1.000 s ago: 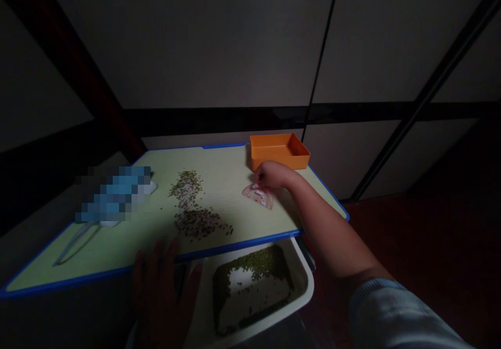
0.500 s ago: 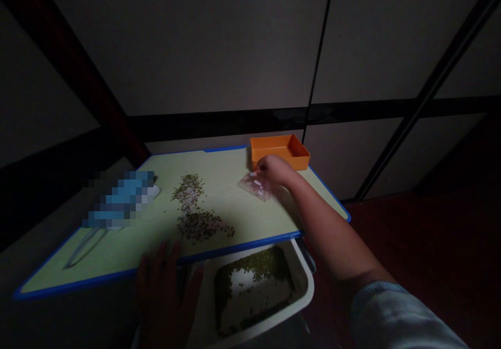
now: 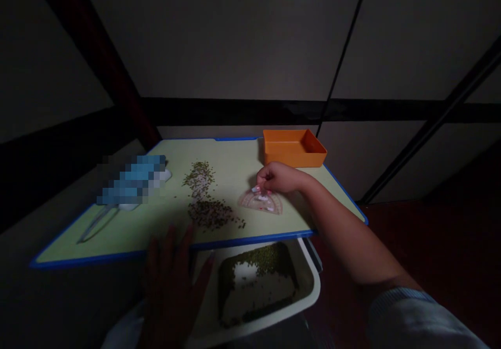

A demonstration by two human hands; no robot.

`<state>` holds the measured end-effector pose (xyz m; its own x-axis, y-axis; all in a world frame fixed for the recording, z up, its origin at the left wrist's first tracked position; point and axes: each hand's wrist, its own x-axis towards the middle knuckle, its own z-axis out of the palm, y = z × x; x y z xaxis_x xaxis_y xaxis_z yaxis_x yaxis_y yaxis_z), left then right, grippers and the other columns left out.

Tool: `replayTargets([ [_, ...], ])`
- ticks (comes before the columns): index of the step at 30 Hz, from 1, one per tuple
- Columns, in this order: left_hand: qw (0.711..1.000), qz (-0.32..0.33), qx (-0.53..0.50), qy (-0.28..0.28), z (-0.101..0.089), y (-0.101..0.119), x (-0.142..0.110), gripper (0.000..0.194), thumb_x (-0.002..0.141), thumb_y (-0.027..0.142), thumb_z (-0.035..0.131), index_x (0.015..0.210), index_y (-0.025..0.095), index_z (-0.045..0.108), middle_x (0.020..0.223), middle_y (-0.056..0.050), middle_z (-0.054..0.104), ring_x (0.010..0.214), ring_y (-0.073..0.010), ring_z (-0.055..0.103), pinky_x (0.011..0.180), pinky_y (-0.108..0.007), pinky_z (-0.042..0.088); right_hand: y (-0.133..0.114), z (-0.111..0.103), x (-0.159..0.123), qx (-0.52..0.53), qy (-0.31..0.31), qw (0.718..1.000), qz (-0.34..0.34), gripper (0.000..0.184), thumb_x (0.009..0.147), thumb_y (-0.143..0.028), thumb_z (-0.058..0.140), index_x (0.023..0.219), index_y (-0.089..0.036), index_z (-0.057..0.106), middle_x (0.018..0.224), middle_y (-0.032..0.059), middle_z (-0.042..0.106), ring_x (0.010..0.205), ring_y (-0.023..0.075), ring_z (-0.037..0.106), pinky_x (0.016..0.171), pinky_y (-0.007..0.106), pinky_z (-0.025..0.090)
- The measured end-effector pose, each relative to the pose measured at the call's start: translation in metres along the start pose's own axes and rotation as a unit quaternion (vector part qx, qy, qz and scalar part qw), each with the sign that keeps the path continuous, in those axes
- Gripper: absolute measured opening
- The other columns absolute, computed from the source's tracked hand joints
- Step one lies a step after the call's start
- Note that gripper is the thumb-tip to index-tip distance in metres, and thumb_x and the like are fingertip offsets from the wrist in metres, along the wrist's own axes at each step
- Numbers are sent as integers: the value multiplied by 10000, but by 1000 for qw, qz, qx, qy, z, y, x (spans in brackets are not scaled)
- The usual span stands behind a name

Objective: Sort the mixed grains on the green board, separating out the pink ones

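Observation:
My right hand pinches a clear half-round protractor near its straight edge, just over the pale yellow board. To its left lie two loose clusters of small grains, a greenish one farther back and a darker one nearer the front edge. My left hand is in shadow at the board's front edge, its fingers spread and holding nothing. Under that edge, a white tray contains many green grains.
An orange box stands at the board's back right corner. At the left lies a blurred-out blue item with a white part and a strap. Wall panels rise close behind the board, which has a blue rim.
The protractor has turned in my right hand, its curved edge now facing more toward me. My left hand remains spread at the front edge. The camera view has shifted slightly.

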<state>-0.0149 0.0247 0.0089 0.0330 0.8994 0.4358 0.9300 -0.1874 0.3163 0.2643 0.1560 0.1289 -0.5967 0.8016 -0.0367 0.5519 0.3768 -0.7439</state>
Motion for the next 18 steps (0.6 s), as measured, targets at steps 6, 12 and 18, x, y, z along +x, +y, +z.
replayTargets([
  [6,1000,4,-16,-5,5,-1,-2,686,820,486,448,1437,263,249,1567,-91,154,1452,-336,7,1131,-596,167,6,1,1,50,-63,997,-17,241,747,-345,639,678,-114,638,572,-19,584,542,82,488,566,217,358],
  [12,999,15,-34,12,3,5,-4,659,828,431,443,1437,261,254,1564,-78,165,1453,-323,16,1147,-575,154,8,2,-2,60,-93,994,4,234,740,-354,668,701,-124,651,580,-24,601,554,86,519,571,219,381],
  [18,1000,12,-26,10,0,9,-3,644,823,443,445,1423,267,293,1572,-75,115,1442,-359,5,1131,-589,175,5,3,-3,50,-109,992,23,216,753,-339,677,700,-130,656,573,-28,601,548,77,519,582,224,398],
])
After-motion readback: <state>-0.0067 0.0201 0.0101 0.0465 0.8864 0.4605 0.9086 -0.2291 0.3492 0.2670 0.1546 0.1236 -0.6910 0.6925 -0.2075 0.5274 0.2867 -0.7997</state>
